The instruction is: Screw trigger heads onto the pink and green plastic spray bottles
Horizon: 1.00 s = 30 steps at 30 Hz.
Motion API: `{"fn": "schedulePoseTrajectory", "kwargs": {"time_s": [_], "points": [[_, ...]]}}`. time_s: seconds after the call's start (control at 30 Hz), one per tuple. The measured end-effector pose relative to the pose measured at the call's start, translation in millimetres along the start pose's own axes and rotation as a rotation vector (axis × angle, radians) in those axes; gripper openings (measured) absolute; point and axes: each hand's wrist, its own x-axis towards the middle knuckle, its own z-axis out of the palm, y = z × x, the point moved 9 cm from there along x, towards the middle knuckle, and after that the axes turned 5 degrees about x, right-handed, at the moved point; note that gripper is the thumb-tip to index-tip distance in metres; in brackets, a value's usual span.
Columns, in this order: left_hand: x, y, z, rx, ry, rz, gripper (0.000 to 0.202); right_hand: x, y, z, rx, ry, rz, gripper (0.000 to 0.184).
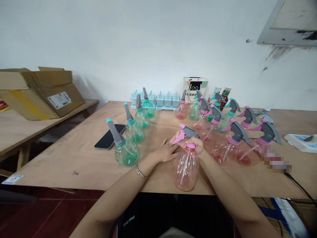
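A clear pink spray bottle (pixel 185 172) stands near the table's front edge, its pink and grey trigger head pointing left. My right hand (pixel 195 144) is closed around its neck, just under the trigger. Beside the bottle, on its left, my left hand (pixel 166 152) lies on the tabletop with fingers stretched out, and the bottle hides part of the fingertips. To the left of that hand, a green spray bottle (pixel 127 153) heads a row of several alike. Pink spray bottles, among them one at the right (pixel 232 142), stand in a group beyond my right forearm.
A phone (pixel 109 137) lies left of the green row. Light blue popsicle molds (pixel 168 100) and a paper bag (pixel 194 89) stand along the wall. A cardboard box (pixel 47 92) sits on another table at left. A white tray (pixel 300 143) lies at far right.
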Motion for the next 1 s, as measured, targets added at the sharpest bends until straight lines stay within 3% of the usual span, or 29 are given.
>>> {"fn": "schedulePoseTrajectory", "kwargs": {"time_s": [0.37,0.47,0.7,0.8,0.9,1.0], "points": [[1,-2,1.2,0.002,0.006,-0.001,0.063,-6,-24,41,0.011,-0.154,-0.114,0.029],[2,-2,5.6,0.007,-0.022,0.007,0.061,-7,-19,42,-0.003,-0.151,-0.078,0.031],[1,-2,2.1,0.026,0.029,0.010,0.060,-6,-29,39,0.014,-0.127,-0.190,0.020],[2,-1,3.7,0.032,-0.009,-0.002,0.060,-7,-34,42,0.023,-0.139,-0.198,0.017],[4,-4,7.3,0.053,-0.065,-0.033,0.063,-9,-38,35,-0.016,-0.035,-0.161,0.019],[5,-4,6.9,0.061,-0.056,-0.022,0.070,-10,-57,16,-0.095,0.178,-0.214,0.025]]}}
